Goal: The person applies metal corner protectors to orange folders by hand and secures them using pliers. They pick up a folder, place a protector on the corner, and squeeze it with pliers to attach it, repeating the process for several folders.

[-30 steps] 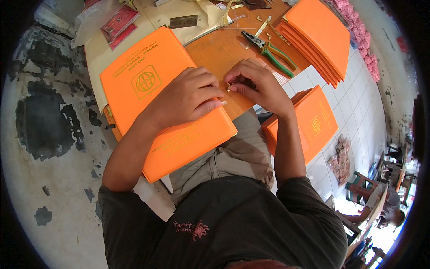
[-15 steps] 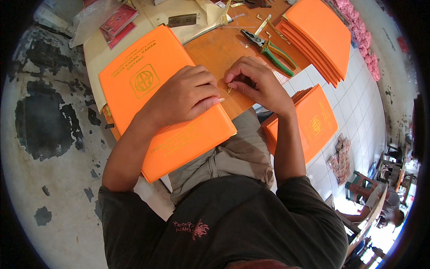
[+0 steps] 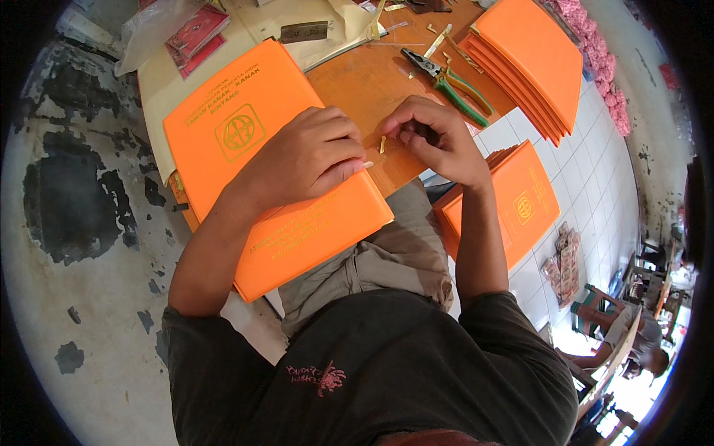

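An orange folder with gold print (image 3: 201, 111) lies across the table edge, with a second orange cover (image 3: 312, 245) angled over my lap. My left hand (image 3: 316, 152) is closed on the edge where the covers meet, its thumb on top; the fingertips beneath are hidden. Just right of it, a small brass-coloured metal piece (image 3: 383, 145) sits at the wooden tabletop by the index fingertip of my right hand (image 3: 439, 141). That hand's index finger and thumb are apart, the other fingers curled in. Whether the fingertip touches the piece is hard to tell.
Pliers with green handles (image 3: 454, 89) lie beyond my right hand, among brass strips (image 3: 439, 41). Stacks of orange folders (image 3: 528, 59) stand at the right, one lower (image 3: 513, 204). A dark metal block (image 3: 303, 32) rests at the back. Another person (image 3: 643, 342) sits far right.
My right thumb and index finger have parted and drawn slightly right, off the small brass piece, which now shows more fully. My left hand and the folder have hardly moved.
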A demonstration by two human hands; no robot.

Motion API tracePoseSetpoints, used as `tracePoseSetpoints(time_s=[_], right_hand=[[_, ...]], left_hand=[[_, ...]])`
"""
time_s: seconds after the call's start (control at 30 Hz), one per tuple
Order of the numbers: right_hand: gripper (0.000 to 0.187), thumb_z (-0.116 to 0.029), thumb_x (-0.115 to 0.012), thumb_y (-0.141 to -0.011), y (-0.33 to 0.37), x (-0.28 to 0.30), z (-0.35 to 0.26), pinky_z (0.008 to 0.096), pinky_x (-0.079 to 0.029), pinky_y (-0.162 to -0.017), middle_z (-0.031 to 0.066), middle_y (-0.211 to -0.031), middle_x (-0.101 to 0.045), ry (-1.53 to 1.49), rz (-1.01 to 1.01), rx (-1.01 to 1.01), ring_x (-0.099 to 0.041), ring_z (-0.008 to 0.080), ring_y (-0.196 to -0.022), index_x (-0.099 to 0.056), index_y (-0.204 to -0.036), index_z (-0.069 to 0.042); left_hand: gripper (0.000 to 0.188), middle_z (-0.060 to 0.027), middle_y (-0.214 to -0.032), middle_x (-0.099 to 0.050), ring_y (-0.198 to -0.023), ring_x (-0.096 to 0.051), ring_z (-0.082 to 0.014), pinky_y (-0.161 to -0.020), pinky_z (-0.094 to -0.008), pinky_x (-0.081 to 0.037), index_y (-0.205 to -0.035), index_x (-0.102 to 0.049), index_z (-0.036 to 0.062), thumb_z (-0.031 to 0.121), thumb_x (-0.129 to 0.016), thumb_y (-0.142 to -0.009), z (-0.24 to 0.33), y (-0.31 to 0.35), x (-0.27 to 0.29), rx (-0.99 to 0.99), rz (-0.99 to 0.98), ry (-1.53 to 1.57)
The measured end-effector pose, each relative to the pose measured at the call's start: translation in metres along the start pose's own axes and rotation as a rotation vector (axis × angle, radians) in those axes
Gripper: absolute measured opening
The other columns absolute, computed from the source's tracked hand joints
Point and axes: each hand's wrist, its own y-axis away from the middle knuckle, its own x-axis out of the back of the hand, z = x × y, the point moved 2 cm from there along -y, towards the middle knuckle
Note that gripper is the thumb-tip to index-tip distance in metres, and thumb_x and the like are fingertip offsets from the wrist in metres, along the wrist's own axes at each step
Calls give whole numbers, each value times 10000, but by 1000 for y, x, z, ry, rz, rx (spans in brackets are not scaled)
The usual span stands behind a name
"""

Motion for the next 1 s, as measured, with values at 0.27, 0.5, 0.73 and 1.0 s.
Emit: tracePoseSetpoints(time_s=[0.27,0.5,0.73,1.0], right_hand=[[248,66,-610,-868,-2,2,0,403,-598,-931,117,-1059,-727,172,-11,151,-740,277,-1018,-778,-1044,17],[263,45,-676,-877,-4,-3,3,399,-600,-898,121,-1070,-719,160,2,116,-740,288,-1036,-804,-1100,-8],[232,17,-749,-913,-5,-1,-3,371,-589,-875,107,-1103,-721,197,-91,123,-722,261,-1049,-826,-1129,-16],[162,-97,-864,-955,-6,0,3,367,-596,-838,78,-1091,-720,232,-106,118,-730,247,-1035,-830,-1104,-43]], left_hand=[[157,-65,-1033,-719,-1024,-689,-292,-941,-441,-550,-1002,-779,60,213,-810,-1022,0,0,0,1,-2,4],[157,-64,-1033,-719,-1019,-687,-292,-937,-442,-550,-1001,-782,58,211,-810,-1020,1,0,0,6,4,5],[151,-66,-1034,-718,-1018,-687,-292,-938,-441,-553,-1006,-785,56,204,-812,-1015,1,-1,1,-1,1,0],[146,-64,-1028,-715,-1013,-691,-290,-925,-436,-552,-1006,-782,57,198,-821,-1011,0,-1,1,-11,6,-4]])
